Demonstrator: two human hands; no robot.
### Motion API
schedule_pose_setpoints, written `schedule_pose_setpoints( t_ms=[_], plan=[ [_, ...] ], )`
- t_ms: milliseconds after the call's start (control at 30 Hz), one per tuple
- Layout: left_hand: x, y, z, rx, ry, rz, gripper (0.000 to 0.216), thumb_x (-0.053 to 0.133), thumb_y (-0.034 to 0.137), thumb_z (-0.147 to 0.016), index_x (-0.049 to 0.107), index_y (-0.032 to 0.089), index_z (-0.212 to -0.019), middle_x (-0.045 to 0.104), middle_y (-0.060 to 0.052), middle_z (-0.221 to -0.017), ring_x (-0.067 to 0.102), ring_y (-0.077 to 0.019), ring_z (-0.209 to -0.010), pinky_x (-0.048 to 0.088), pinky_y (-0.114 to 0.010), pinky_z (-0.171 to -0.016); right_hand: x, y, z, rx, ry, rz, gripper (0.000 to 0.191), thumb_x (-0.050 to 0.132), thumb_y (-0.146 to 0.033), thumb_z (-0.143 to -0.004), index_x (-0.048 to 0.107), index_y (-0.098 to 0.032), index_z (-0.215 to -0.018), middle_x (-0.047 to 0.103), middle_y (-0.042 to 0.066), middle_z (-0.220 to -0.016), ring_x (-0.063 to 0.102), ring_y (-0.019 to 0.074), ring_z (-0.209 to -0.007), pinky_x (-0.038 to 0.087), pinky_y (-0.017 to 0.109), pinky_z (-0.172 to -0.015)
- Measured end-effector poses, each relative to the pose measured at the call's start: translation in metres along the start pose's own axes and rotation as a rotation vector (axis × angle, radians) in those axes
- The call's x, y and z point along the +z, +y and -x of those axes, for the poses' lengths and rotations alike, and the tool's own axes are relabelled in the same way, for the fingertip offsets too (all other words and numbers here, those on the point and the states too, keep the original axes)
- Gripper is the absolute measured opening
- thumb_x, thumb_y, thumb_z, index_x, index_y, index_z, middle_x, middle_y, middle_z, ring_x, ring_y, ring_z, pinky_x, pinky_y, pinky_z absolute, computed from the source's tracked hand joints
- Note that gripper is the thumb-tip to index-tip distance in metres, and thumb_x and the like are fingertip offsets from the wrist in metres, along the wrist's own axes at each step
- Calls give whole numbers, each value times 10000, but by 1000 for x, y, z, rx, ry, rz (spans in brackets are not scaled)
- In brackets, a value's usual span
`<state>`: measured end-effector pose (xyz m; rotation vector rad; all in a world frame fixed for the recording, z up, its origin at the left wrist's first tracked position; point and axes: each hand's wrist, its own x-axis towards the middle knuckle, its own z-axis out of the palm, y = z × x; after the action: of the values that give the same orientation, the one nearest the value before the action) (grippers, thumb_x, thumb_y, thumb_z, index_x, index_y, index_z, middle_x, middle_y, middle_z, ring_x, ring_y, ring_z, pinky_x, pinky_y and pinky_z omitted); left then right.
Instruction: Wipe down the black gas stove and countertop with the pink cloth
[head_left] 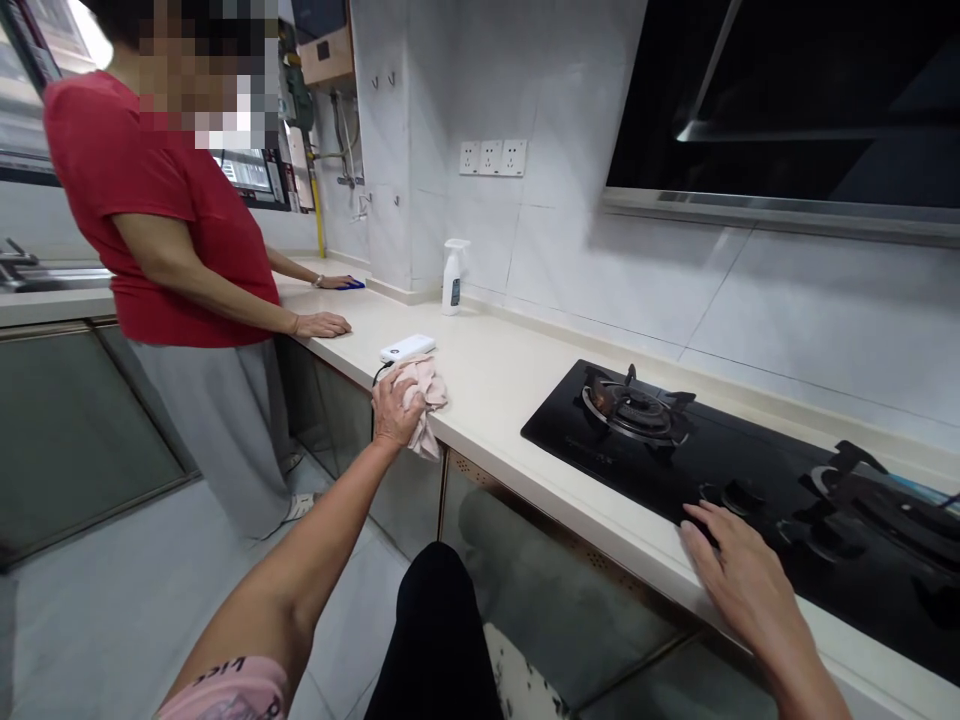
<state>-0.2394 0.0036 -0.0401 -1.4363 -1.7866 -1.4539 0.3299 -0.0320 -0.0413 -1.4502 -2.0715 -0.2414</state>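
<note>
My left hand (393,410) grips a pale pink cloth (427,395) pressed against the front edge of the cream countertop (495,380); part of the cloth hangs over the edge. My right hand (739,570) lies flat with fingers spread on the counter's front edge, fingertips reaching the black glass gas hob (720,460). A white power bank (407,348) with a dark cable lies just behind the cloth.
A person in a red shirt (150,190) stands at the left, one hand (322,324) on the counter and the other (335,282) on a blue object. A white spray bottle (453,277) stands by the wall. A black range hood (787,100) hangs above the hob.
</note>
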Motion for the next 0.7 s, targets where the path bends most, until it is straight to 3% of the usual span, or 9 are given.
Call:
schedule_pose_setpoints(
  t_ms=[133,233,367,467,567,700],
  plan=[
    [8,18,17,-50,131,13,274,573,318,-881,660,165,-1092,505,-199,-1417,455,-367,-1382,337,-582,-1203,3,-3,0,7,13,21,638,309,-608,-1014,718,-169,-1234,697,161,-1358,616,367,-1319,472,587,-1143],
    [16,54,53,-48,188,16,260,594,305,-898,654,176,-1117,471,-195,-1444,418,-383,-1383,351,-623,-1184,4,-3,0,14,12,37,655,309,-626,-1008,723,-168,-1224,703,160,-1347,628,370,-1302,477,581,-1138],
    [26,113,113,79,190,103,266,604,286,-930,618,218,-1186,416,-164,-1512,338,-375,-1454,364,-617,-1194,3,1,0,18,-3,39,678,304,-647,-1003,724,-164,-1227,700,163,-1357,626,373,-1309,475,582,-1141],
    [30,136,138,133,182,204,282,616,281,-928,589,243,-1206,385,-144,-1532,324,-360,-1489,361,-607,-1214,2,5,1,16,-27,22,682,308,-658,-1005,720,-166,-1236,692,161,-1374,614,372,-1329,472,584,-1147],
    [31,121,129,159,167,260,290,619,307,-922,580,247,-1203,388,-138,-1523,347,-354,-1489,360,-614,-1220,1,8,2,22,-41,5,673,318,-669,-1004,714,-184,-1250,685,149,-1390,599,369,-1352,466,589,-1154],
    [24,57,80,53,166,212,278,609,340,-917,575,227,-1169,388,-157,-1527,359,-364,-1508,359,-607,-1228,0,6,3,15,-25,10,697,305,-679,-1002,710,-171,-1254,684,161,-1385,596,380,-1348,460,596,-1155]
  ],
)
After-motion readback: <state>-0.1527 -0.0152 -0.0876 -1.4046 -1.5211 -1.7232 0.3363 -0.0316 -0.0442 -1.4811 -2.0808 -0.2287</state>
